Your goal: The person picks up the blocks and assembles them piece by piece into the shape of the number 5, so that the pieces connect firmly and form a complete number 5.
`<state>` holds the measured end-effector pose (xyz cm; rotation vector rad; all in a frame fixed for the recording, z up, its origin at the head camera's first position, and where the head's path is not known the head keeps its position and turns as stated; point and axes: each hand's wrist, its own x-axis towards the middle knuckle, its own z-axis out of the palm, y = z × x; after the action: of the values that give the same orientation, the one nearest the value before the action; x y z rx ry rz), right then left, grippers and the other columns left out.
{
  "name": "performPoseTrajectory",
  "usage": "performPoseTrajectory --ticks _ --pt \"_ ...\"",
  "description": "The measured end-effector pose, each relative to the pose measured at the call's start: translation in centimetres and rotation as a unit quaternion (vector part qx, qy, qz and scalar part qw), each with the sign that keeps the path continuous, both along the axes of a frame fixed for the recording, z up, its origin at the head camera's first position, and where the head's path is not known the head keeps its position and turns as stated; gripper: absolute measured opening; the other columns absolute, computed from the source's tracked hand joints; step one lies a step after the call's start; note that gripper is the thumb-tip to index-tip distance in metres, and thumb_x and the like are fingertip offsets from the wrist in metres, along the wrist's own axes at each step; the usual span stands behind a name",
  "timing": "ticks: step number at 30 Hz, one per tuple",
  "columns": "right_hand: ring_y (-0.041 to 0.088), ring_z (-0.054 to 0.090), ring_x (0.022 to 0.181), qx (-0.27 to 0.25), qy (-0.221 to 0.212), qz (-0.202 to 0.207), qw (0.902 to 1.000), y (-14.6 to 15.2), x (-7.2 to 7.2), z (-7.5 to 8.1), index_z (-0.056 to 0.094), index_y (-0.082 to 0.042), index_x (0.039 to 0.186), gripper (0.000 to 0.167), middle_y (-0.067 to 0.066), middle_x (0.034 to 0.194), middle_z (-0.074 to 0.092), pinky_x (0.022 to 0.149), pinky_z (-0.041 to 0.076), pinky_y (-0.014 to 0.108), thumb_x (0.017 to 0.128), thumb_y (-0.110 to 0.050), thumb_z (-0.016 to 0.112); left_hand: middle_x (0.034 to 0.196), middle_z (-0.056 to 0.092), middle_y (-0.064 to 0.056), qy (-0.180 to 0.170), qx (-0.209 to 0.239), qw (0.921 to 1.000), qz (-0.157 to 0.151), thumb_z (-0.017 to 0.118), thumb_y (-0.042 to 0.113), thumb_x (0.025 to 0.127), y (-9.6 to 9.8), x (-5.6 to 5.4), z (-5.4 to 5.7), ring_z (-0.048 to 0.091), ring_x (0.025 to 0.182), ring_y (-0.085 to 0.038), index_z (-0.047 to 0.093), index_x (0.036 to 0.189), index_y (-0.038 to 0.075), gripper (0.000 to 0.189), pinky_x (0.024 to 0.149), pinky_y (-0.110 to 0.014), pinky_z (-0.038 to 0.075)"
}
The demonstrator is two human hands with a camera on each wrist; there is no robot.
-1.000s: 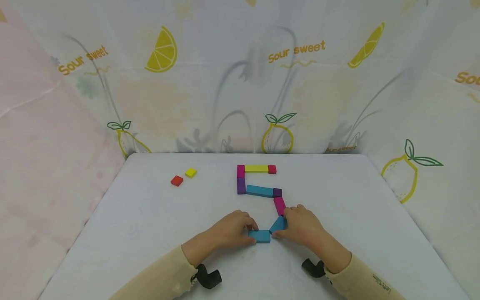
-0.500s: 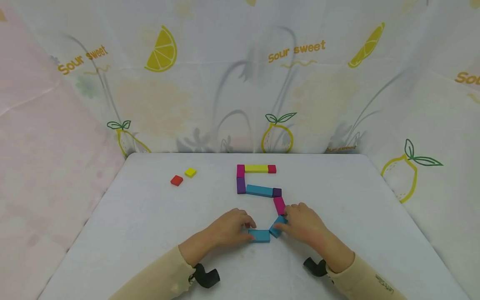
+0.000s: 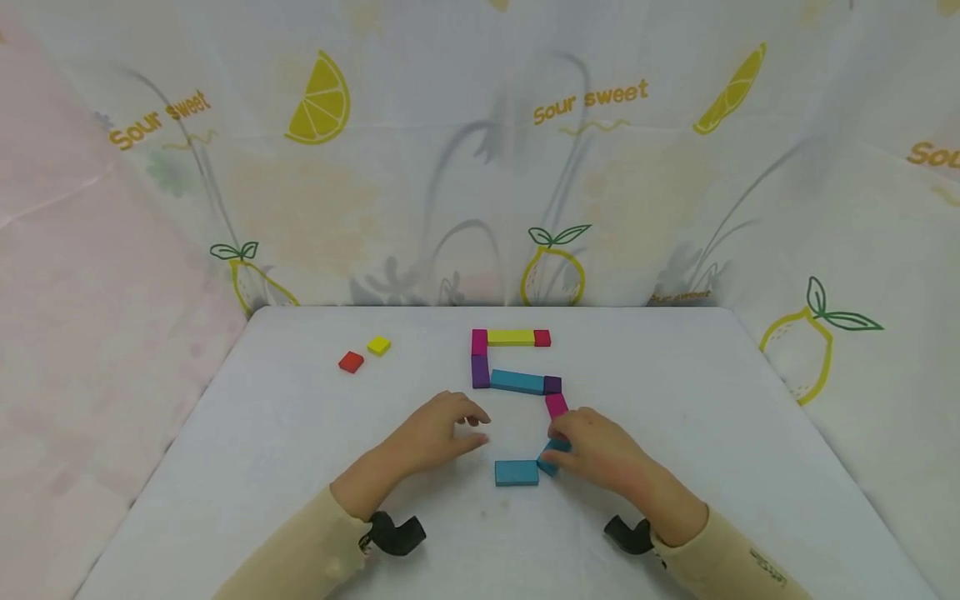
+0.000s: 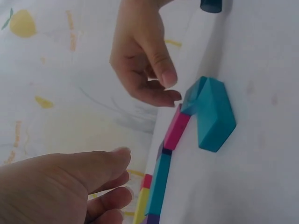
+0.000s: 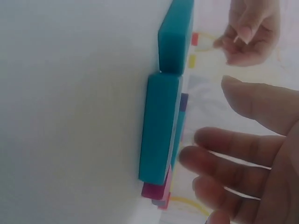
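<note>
My left hand (image 3: 431,429) hovers over the table, thumb and fingers apart with nothing between them. To its right lies a flat blue block (image 3: 517,473). A second blue block (image 5: 159,130) sits at an angle against that one's corner. Over this angled block is my right hand (image 3: 600,450), partly hiding it in the head view. In the right wrist view the right fingers (image 5: 224,170) are spread beside the block, holding nothing. A magenta block (image 3: 556,406) continues from the angled block, partly covered by the right fingertips in the head view.
Beyond, the winding line goes on with a small purple block (image 3: 552,385), a long blue block (image 3: 517,382), a purple block (image 3: 480,372), a magenta block (image 3: 479,342), a yellow block (image 3: 512,337) and a red block (image 3: 542,337). Loose red (image 3: 351,362) and yellow (image 3: 378,346) blocks lie left.
My left hand has let go of the flat blue block and moved up and left. The right hand has come off the angled blue block, which has turned slightly.
</note>
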<state>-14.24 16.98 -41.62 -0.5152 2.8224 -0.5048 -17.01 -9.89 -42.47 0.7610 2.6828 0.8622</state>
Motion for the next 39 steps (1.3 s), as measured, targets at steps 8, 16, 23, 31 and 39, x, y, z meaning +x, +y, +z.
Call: performPoseTrajectory --ticks 8,16,23,31,39 --pt "0.013 0.055 0.097 -0.028 -0.012 0.056 0.998 -0.7 0.1 -0.5 0.072 -0.013 0.107 0.027 -0.007 0.098 0.064 0.089 0.052 0.037 0.087 -0.029 0.08 0.107 0.065 0.003 0.033 0.019 0.9952 0.09 0.073 0.025 0.093 -2.3 -1.6 0.7 0.056 0.103 -0.019 0.072 0.117 0.015 0.026 0.087 -0.034 0.051" --pt "0.012 0.055 0.096 -0.036 -0.019 0.1 0.9942 -1.3 0.4 -0.5 0.073 -0.014 0.108 0.03 -0.008 0.099 0.063 0.088 0.053 0.034 0.086 -0.032 0.08 0.112 0.067 -0.008 0.058 0.045 0.9808 0.181 0.068 0.022 0.096 -5.4 -3.5 0.0 0.059 0.108 -0.03 0.071 0.118 0.009 0.025 0.092 -0.046 0.051" --pt "0.011 0.055 0.098 -0.027 -0.012 0.105 0.994 -1.7 0.5 -0.7 0.072 -0.013 0.114 0.036 -0.007 0.103 0.063 0.088 0.053 0.033 0.085 -0.033 0.081 0.114 0.065 -0.015 0.084 0.076 0.9635 0.243 0.065 0.018 0.096 -7.3 -4.8 -0.5 0.057 0.108 -0.034 0.069 0.119 0.003 0.028 0.093 -0.049 0.048" --pt "0.013 0.055 0.101 -0.032 -0.001 0.111 0.9933 -2.3 0.6 -0.9 0.073 -0.011 0.113 0.036 -0.005 0.104 0.064 0.089 0.053 0.033 0.085 -0.031 0.081 0.119 0.063 -0.02 0.076 0.087 0.9486 0.295 0.064 0.017 0.096 -9.0 -6.7 -2.1 0.056 0.111 -0.037 0.065 0.125 0.001 0.033 0.096 -0.049 0.044" --pt "0.014 0.054 0.102 -0.028 -0.013 0.093 0.9952 -2.6 0.6 -1.1 0.073 -0.012 0.111 0.033 -0.006 0.102 0.063 0.089 0.053 0.034 0.084 -0.028 0.082 0.119 0.063 -0.02 0.065 0.081 0.9381 0.331 0.063 0.017 0.096 -10.3 -8.0 -2.8 0.055 0.11 -0.037 0.065 0.124 0.0 0.033 0.094 -0.048 0.045"
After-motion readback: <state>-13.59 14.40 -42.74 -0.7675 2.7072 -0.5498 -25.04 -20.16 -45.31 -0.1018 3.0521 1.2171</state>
